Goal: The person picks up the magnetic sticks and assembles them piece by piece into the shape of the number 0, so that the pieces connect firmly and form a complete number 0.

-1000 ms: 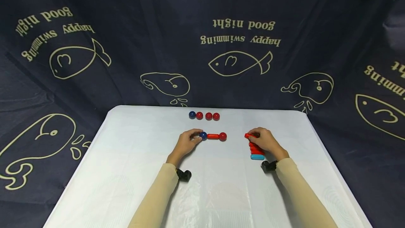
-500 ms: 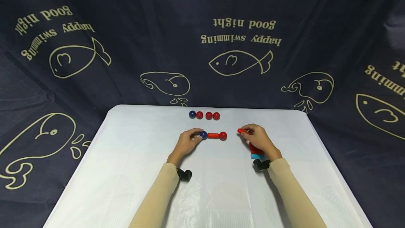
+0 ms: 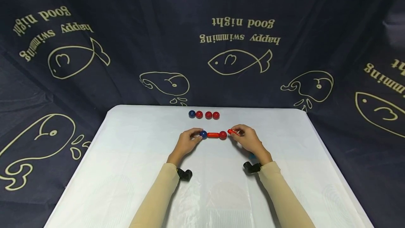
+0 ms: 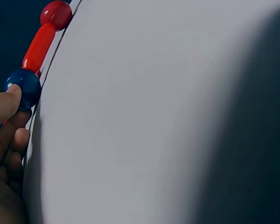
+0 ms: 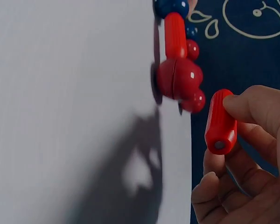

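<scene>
My left hand (image 3: 187,143) pinches the blue ball (image 3: 203,134) at the left end of a joined piece; a red rod (image 3: 213,135) links it to a red ball (image 3: 223,135). In the left wrist view the thumb lies on the blue ball (image 4: 25,86). Just right of the red ball, my right hand (image 3: 250,139) pinches a second red rod (image 3: 232,131). The right wrist view shows that rod (image 5: 221,122) between thumb and fingers, apart from the red ball (image 5: 177,78).
Behind the joined piece a blue ball (image 3: 192,114) and several red balls (image 3: 208,115) stand in a row on the white table (image 3: 142,171). A blue rod (image 3: 252,156) shows partly under my right wrist. A dark printed cloth (image 3: 177,45) hangs behind the table.
My right hand has moved left with the red rod, from beside the rod stack to near the red ball, and now covers most of the stack. My left hand has kept its place.
</scene>
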Available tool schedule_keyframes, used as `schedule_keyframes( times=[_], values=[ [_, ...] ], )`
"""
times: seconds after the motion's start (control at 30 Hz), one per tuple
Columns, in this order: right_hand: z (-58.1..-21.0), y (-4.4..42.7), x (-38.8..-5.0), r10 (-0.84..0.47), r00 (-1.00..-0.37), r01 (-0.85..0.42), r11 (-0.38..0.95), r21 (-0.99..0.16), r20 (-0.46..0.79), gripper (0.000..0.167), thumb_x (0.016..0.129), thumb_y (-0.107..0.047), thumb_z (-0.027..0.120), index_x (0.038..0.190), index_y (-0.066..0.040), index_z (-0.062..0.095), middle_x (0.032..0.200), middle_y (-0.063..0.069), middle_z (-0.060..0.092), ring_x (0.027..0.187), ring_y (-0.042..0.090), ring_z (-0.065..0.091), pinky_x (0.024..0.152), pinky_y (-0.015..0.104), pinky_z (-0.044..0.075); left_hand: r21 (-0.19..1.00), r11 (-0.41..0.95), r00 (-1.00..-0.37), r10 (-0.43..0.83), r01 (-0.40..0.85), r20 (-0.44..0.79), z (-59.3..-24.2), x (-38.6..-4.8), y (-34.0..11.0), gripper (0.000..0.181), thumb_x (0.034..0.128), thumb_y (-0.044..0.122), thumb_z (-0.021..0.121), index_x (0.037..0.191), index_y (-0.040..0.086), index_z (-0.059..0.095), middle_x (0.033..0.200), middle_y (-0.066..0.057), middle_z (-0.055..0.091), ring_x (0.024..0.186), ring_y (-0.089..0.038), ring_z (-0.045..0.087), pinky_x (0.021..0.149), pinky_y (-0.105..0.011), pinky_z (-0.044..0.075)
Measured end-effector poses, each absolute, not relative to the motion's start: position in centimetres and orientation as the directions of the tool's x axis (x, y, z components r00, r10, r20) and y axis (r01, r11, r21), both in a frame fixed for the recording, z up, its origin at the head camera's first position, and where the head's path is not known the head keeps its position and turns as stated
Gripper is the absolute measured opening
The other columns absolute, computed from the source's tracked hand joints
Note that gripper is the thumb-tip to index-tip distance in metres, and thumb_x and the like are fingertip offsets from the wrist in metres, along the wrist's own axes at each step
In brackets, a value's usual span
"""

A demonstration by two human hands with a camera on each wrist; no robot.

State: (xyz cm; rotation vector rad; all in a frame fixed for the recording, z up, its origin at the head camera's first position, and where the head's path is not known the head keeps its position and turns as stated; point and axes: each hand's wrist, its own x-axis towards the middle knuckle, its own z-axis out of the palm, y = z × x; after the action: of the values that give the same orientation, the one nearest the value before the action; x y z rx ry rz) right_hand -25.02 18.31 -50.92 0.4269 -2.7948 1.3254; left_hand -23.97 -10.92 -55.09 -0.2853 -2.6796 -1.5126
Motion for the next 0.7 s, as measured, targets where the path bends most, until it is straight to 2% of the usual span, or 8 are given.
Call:
schedule_keyframes(
  times=[0.27,0.7],
  values=[
    [-51.2,16.9,-24.4,-0.256,-0.96,-0.242,0.537,-0.808,0.117,0.023,0.095,-0.014,0.074,0.117,-0.005,0.073,0.103,0.011,0.071,0.087,0.022,0.064,0.064,0.025,0.05,0.842,0.507,-0.982,0.134,0.186,0.136,-55.0,-23.9,-10.8,0.031,0.097,0.014,0.072,0.128,0.015,0.072,0.117,-0.007,0.075,0.092,-0.015,0.061,0.086,-0.035,0.051],
    [-52.1,14.1,-23.0,-0.249,-0.962,-0.226,0.517,-0.825,0.107,0.021,0.094,-0.015,0.076,0.114,-0.008,0.074,0.098,0.005,0.07,0.08,0.017,0.06,0.066,0.022,0.048,0.844,0.499,-0.979,0.14,0.198,0.148,-55.3,-24.0,-11.0,0.031,0.097,0.014,0.072,0.128,0.014,0.072,0.118,-0.007,0.075,0.091,-0.015,0.062,0.084,-0.032,0.051]
  ],
)
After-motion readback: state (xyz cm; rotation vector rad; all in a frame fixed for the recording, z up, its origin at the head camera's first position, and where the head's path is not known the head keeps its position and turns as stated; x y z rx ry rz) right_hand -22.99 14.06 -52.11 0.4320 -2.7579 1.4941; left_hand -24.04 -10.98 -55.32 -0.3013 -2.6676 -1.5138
